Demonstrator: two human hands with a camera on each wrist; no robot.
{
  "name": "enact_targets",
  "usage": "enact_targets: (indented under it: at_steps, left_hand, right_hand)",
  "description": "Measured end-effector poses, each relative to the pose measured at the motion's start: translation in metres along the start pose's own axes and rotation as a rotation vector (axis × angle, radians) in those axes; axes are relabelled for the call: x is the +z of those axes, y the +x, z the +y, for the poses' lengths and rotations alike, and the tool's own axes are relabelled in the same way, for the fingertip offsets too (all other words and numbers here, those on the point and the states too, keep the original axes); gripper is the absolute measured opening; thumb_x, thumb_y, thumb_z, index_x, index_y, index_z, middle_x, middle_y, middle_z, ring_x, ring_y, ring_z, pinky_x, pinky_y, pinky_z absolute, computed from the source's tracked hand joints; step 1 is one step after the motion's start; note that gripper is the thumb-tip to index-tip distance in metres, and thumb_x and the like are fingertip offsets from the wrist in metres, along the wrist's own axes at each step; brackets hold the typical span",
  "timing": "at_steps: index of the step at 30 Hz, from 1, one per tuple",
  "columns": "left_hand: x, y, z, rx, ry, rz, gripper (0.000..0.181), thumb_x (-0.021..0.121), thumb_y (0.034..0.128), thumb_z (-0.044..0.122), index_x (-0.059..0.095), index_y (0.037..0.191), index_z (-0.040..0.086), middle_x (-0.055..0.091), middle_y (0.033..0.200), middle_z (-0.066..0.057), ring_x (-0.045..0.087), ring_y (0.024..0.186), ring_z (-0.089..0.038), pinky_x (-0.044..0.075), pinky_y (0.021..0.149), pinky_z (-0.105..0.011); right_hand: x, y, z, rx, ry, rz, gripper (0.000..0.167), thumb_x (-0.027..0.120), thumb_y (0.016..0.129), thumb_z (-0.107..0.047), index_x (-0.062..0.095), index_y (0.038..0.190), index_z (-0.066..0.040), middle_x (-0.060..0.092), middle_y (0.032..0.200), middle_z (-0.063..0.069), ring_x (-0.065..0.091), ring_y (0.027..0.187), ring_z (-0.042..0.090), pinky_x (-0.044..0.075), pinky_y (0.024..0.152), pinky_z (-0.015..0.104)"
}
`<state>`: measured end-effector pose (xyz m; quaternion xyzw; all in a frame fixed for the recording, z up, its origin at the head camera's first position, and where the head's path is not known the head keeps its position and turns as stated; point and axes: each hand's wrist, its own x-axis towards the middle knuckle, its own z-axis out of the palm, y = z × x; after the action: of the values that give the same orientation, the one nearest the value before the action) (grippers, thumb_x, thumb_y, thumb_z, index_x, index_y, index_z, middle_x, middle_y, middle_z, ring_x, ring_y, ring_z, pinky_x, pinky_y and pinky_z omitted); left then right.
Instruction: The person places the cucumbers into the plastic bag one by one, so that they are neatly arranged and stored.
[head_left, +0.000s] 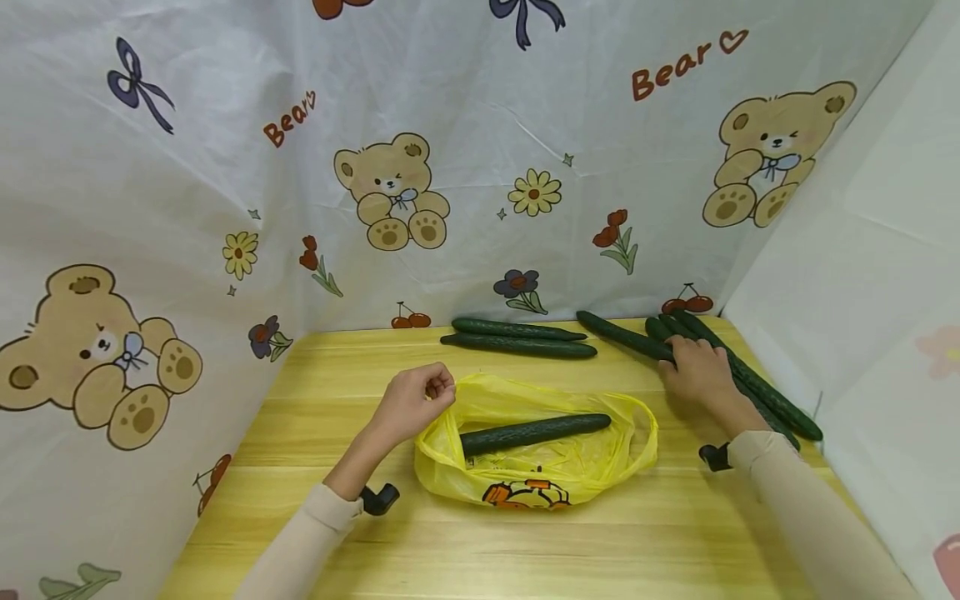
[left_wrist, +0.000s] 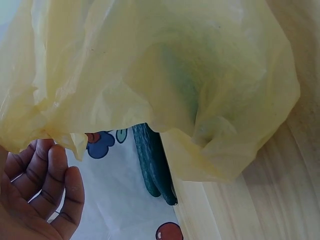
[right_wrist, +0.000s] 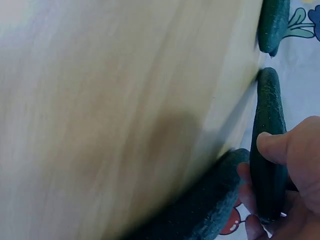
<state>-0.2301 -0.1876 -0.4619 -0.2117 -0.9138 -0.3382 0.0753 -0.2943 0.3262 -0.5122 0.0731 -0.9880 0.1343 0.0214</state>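
My left hand (head_left: 412, 404) pinches the left rim of a yellow plastic bag (head_left: 517, 496); in the left wrist view its fingers (left_wrist: 50, 185) curl by the bag's edge (left_wrist: 65, 125) and the thumb is hidden. Inside the open bag lies one dark green cucumber (head_left: 536, 432). At the right, my right hand (head_left: 701, 375) grips the near end of another cucumber (head_left: 618, 333). The right wrist view has the thumb on one side of this cucumber (right_wrist: 268, 115) and fingers on the other, with a further cucumber (right_wrist: 200, 205) close beside it.
Two cucumbers (head_left: 517, 345) lie side by side at the table's back edge. Several more (head_left: 772, 392) lie together along the right edge, partly under my right hand. A white sheet with printed bears (head_left: 390, 196) hangs behind and beside the wooden table (head_left: 480, 554).
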Motion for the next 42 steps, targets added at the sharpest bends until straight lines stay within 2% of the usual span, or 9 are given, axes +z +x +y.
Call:
enact_targets:
  at_steps: [6, 12, 16, 20, 24, 29, 33, 42]
  left_hand:
    - [0.000, -0.001, 0.000, -0.007, -0.015, 0.003, 0.011, 0.069, 0.0992, 0.021, 0.069, 0.092, 0.029, 0.066, 0.080, 0.014, 0.062, 0.074, -0.005, 0.053, 0.074, -0.027]
    - [0.000, -0.001, 0.000, -0.014, -0.020, -0.007, 0.012, 0.068, 0.1009, 0.022, 0.068, 0.092, 0.030, 0.066, 0.080, 0.014, 0.063, 0.075, -0.007, 0.054, 0.075, -0.027]
    - [0.000, -0.001, 0.000, -0.016, -0.025, -0.007, 0.012, 0.068, 0.1010, 0.022, 0.068, 0.092, 0.030, 0.066, 0.081, 0.014, 0.063, 0.076, -0.007, 0.055, 0.076, -0.028]
    - [-0.002, -0.002, 0.001, -0.020, -0.033, -0.002, 0.012, 0.068, 0.1005, 0.021, 0.069, 0.092, 0.029, 0.067, 0.081, 0.013, 0.063, 0.075, -0.006, 0.055, 0.076, -0.027]
    - [-0.002, -0.002, 0.000, -0.015, -0.040, -0.001, 0.011, 0.069, 0.1003, 0.020, 0.069, 0.093, 0.028, 0.067, 0.081, 0.013, 0.063, 0.075, -0.006, 0.055, 0.076, -0.027]
    - [-0.001, -0.001, -0.001, 0.002, -0.038, 0.002, 0.011, 0.069, 0.1005, 0.020, 0.069, 0.093, 0.028, 0.067, 0.081, 0.013, 0.063, 0.075, -0.005, 0.055, 0.076, -0.027]
    - [-0.003, -0.003, -0.001, -0.002, -0.025, 0.006, 0.011, 0.069, 0.1001, 0.021, 0.069, 0.092, 0.028, 0.067, 0.080, 0.014, 0.062, 0.074, -0.004, 0.054, 0.074, -0.026]
    - [-0.009, -0.005, 0.003, -0.016, -0.014, -0.007, 0.011, 0.070, 0.1007, 0.020, 0.069, 0.094, 0.028, 0.067, 0.082, 0.013, 0.063, 0.076, -0.007, 0.053, 0.075, -0.027]
  right_hand:
    - [-0.009, 0.005, 0.000, -0.019, -0.005, -0.016, 0.056, 0.048, 0.112, -0.026, 0.040, 0.153, 0.011, 0.050, 0.149, 0.041, 0.055, 0.131, 0.058, 0.041, 0.101, 0.074]
    - [-0.010, 0.005, -0.001, -0.032, 0.002, 0.018, 0.055, 0.050, 0.112, -0.025, 0.042, 0.152, 0.012, 0.051, 0.146, 0.041, 0.056, 0.128, 0.058, 0.042, 0.100, 0.073]
    - [-0.010, 0.003, 0.001, -0.033, 0.041, 0.045, 0.056, 0.051, 0.112, -0.024, 0.042, 0.152, 0.013, 0.051, 0.145, 0.043, 0.055, 0.128, 0.060, 0.041, 0.101, 0.076]
    - [-0.009, 0.000, 0.003, -0.016, 0.136, 0.047, 0.057, 0.049, 0.113, -0.026, 0.040, 0.154, 0.013, 0.048, 0.149, 0.044, 0.050, 0.132, 0.063, 0.036, 0.107, 0.081]
    - [-0.011, -0.007, 0.004, 0.011, 0.235, 0.031, 0.058, 0.048, 0.114, -0.028, 0.039, 0.155, 0.012, 0.043, 0.153, 0.044, 0.043, 0.139, 0.065, 0.029, 0.111, 0.084]
    - [-0.017, -0.018, 0.005, 0.024, 0.299, 0.031, 0.059, 0.049, 0.114, -0.029, 0.038, 0.155, 0.012, 0.043, 0.154, 0.044, 0.042, 0.140, 0.065, 0.032, 0.114, 0.079]
    - [-0.021, -0.025, 0.005, 0.013, 0.318, 0.039, 0.059, 0.049, 0.115, -0.029, 0.038, 0.155, 0.012, 0.044, 0.153, 0.042, 0.044, 0.139, 0.064, 0.035, 0.113, 0.077]
    - [-0.029, -0.045, 0.005, -0.070, 0.305, 0.097, 0.052, 0.055, 0.112, -0.024, 0.044, 0.150, 0.011, 0.053, 0.145, 0.040, 0.053, 0.130, 0.062, 0.043, 0.104, 0.074]
